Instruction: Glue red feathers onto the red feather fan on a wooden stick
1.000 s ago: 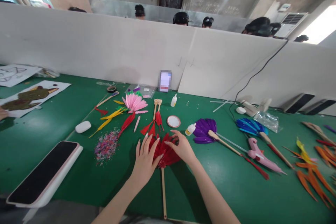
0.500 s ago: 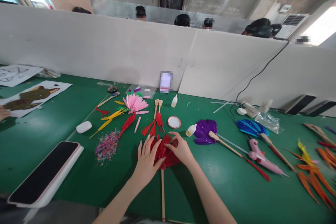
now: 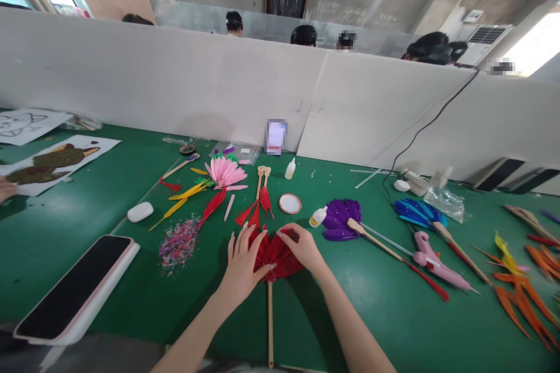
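A red feather fan (image 3: pixel 280 259) lies on the green table, its straight wooden handle (image 3: pixel 270 326) pointing toward me. My left hand (image 3: pixel 245 253) rests across the fan's left side with fingers spread, the thumb touching near the feathers' base. On the right side, my right hand (image 3: pixel 304 247) has its thumb and index finger pinched at the upper edge of a red feather; its other fingers curl and are partly hidden. Beyond the fan stand a small glue bottle (image 3: pixel 318 217) lying tilted and a white round dish (image 3: pixel 290 204).
To the right lie a purple feather fan (image 3: pixel 343 215), a blue fan (image 3: pixel 420 213), a pink glue gun (image 3: pixel 441 265) and orange feathers (image 3: pixel 520 297). Leftward are pink feathers (image 3: pixel 226 172), confetti-like bits (image 3: pixel 179 245) and a large phone (image 3: pixel 76 288). A white partition (image 3: pixel 196 81) runs behind; another person's hand (image 3: pixel 6 189) shows far left.
My right thumb and index finger have shifted slightly over the red feathers, which now look flatter and more evenly spread. My left hand stays almost in place on the fan.
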Demonstrator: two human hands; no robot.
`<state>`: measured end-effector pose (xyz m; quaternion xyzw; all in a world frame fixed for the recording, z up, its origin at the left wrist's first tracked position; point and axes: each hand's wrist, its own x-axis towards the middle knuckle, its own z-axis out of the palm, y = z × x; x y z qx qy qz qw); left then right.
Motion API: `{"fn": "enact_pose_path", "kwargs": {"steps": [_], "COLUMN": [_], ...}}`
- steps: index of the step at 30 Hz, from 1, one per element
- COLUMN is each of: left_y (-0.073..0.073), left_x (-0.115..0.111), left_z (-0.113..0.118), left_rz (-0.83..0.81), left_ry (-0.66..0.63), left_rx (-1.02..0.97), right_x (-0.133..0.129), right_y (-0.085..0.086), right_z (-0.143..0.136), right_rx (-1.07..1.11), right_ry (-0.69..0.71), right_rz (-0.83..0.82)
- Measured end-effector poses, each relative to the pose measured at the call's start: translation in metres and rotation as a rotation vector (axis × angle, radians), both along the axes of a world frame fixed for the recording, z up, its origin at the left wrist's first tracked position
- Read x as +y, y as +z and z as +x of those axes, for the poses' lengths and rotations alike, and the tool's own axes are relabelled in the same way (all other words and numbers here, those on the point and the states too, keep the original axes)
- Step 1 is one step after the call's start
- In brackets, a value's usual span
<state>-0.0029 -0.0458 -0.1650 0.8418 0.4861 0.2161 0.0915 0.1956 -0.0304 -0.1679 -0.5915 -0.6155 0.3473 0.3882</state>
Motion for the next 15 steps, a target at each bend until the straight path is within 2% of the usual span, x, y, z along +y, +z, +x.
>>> {"fn": "enact_pose_path", "kwargs": {"steps": [7, 15], "left_y": [0.002, 0.004], "left_x": [-0.002, -0.003], "left_z": [0.0, 0.0], "left_rz": [-0.011, -0.03], "left_ry": [0.001, -0.002], "left_rx": [0.007, 0.012], "right_x": [0.003, 0.013], "right_y": [-0.008, -0.006], "right_z": [0.001, 0.012], "right_rx": [-0.042, -0.066], "right_ry": [-0.014, 0.047], "right_rz": [-0.038, -0.137]}}
